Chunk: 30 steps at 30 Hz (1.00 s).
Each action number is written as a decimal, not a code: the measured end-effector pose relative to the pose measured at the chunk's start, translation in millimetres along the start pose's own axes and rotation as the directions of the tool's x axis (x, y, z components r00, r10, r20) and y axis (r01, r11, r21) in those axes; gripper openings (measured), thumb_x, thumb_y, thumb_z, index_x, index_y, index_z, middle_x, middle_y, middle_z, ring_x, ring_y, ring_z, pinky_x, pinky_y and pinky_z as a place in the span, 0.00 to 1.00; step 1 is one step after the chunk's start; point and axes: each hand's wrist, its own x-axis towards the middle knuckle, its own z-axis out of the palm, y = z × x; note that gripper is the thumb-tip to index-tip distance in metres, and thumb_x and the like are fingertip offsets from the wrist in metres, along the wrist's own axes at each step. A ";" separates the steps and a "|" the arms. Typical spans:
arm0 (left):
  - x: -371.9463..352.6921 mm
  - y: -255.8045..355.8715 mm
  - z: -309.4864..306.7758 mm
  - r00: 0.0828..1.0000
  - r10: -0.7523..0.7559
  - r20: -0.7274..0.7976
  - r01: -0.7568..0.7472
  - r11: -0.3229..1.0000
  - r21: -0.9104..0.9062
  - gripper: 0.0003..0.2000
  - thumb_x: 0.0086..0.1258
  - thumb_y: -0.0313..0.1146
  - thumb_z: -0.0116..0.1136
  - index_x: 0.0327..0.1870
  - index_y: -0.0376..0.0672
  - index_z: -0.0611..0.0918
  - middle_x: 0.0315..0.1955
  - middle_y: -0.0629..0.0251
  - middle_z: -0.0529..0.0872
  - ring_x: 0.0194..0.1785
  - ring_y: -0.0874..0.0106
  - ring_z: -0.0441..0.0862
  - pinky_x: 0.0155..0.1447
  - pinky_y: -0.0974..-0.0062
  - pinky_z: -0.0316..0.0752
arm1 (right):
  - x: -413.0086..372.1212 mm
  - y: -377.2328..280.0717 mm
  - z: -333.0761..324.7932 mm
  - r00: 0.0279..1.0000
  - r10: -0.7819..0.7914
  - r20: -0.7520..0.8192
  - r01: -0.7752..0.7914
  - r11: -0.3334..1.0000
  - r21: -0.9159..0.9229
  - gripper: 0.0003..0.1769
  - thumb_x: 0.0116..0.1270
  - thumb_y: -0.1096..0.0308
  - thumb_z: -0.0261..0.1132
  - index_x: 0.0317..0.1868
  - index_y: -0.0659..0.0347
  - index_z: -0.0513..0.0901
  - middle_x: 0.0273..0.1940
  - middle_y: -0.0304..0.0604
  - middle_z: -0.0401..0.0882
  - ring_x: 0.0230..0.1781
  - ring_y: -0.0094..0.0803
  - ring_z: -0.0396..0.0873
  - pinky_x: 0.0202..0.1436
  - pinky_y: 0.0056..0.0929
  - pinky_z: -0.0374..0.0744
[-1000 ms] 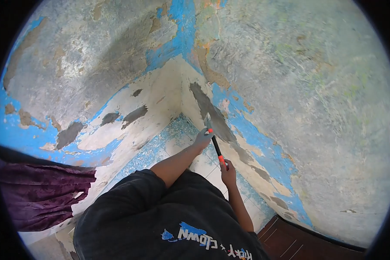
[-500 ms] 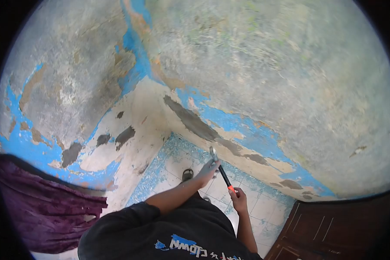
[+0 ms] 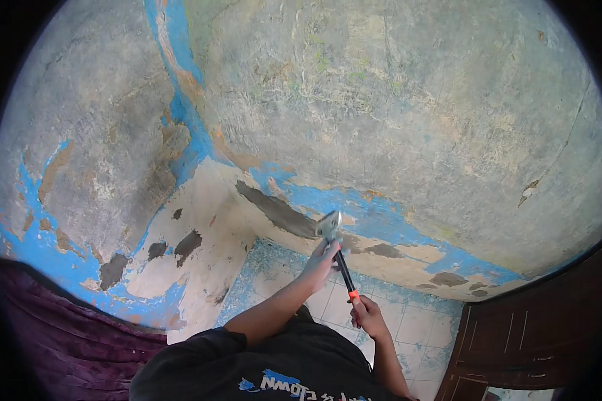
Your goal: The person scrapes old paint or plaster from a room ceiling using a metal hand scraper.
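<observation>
I hold a long-handled scraper [image 3: 344, 271] in both hands, its black shaft ending in an orange grip. My left hand [image 3: 322, 266] is closed round the shaft just below the wide metal blade [image 3: 329, 224]. Lower down, my right hand [image 3: 366, 315] wraps the orange grip. In this view the blade overlaps the lower part of the right-hand wall [image 3: 408, 120], beside a long dark grey patch [image 3: 277, 208] and a band of blue paint [image 3: 374, 215].
Bare grey wall [image 3: 107, 127] with peeling blue paint meets the right-hand wall at a corner. Purple cloth [image 3: 60, 334] hangs at lower left. Dark wooden furniture [image 3: 515, 334] stands at lower right. White floor tiles [image 3: 388, 321] are speckled blue near the walls.
The scraper has turned, so its blade now shows its broad face, and it sits slightly higher against the wall. My view has shifted, showing more of the right-hand wall. Both hands keep their grip.
</observation>
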 end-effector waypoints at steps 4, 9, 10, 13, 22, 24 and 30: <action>7.0 62.4 19.2 0.992 0.050 0.119 -0.019 0.969 -0.248 0.23 0.75 0.57 0.49 0.52 0.44 0.76 0.43 0.65 0.82 0.44 0.70 0.79 0.48 0.67 0.73 | 22.7 -26.1 26.4 0.984 -0.155 0.091 0.152 0.987 0.046 0.19 0.78 0.53 0.51 0.45 0.62 0.76 0.24 0.34 0.70 0.20 0.22 0.72 0.22 0.22 0.70; 15.5 127.2 38.0 0.955 0.167 0.246 -0.113 0.969 -0.221 0.24 0.78 0.58 0.40 0.39 0.44 0.75 0.31 0.69 0.76 0.33 0.74 0.73 0.41 0.71 0.69 | 55.1 -67.8 55.4 0.940 -0.289 0.184 0.236 0.935 0.264 0.19 0.79 0.52 0.49 0.43 0.61 0.73 0.25 0.37 0.73 0.20 0.24 0.73 0.24 0.24 0.71; 19.4 136.5 36.6 0.938 0.180 0.297 -0.119 0.970 -0.213 0.24 0.78 0.58 0.39 0.37 0.44 0.75 0.29 0.70 0.74 0.31 0.75 0.71 0.40 0.73 0.67 | 63.0 -74.0 58.0 0.928 -0.305 0.213 0.243 0.930 0.276 0.20 0.79 0.51 0.48 0.43 0.61 0.72 0.24 0.37 0.73 0.20 0.24 0.73 0.24 0.24 0.71; 38.0 168.5 27.8 0.901 0.157 0.404 -0.081 0.977 -0.197 0.25 0.79 0.58 0.37 0.32 0.45 0.72 0.25 0.71 0.70 0.27 0.77 0.66 0.37 0.76 0.63 | 93.4 -89.9 73.4 0.899 -0.340 0.275 0.243 0.911 0.332 0.23 0.79 0.48 0.47 0.43 0.61 0.71 0.23 0.38 0.71 0.18 0.25 0.70 0.23 0.24 0.70; 83.2 248.7 43.5 0.858 0.061 0.509 -0.117 0.990 0.077 0.24 0.80 0.55 0.36 0.29 0.44 0.69 0.20 0.72 0.66 0.22 0.79 0.64 0.31 0.78 0.62 | 160.5 -113.5 126.3 0.868 -0.457 0.192 0.295 0.787 0.542 0.28 0.76 0.39 0.47 0.42 0.61 0.71 0.22 0.37 0.68 0.19 0.25 0.67 0.25 0.25 0.69; 99.0 258.2 58.2 0.822 0.055 0.567 -0.190 0.965 0.181 0.23 0.81 0.52 0.37 0.29 0.43 0.68 0.19 0.72 0.66 0.20 0.80 0.62 0.28 0.78 0.61 | 167.9 -128.3 138.5 0.871 -0.472 0.134 0.302 0.732 0.611 0.29 0.76 0.39 0.46 0.42 0.60 0.71 0.22 0.38 0.68 0.20 0.26 0.67 0.26 0.25 0.69; 122.8 272.8 104.1 0.749 0.006 0.662 -0.254 0.926 0.280 0.22 0.82 0.49 0.37 0.29 0.43 0.66 0.17 0.74 0.64 0.17 0.83 0.61 0.23 0.79 0.60 | 177.6 -161.8 145.0 0.860 -0.492 -0.133 0.452 0.615 0.646 0.30 0.75 0.37 0.47 0.41 0.61 0.70 0.23 0.39 0.66 0.19 0.26 0.63 0.22 0.25 0.65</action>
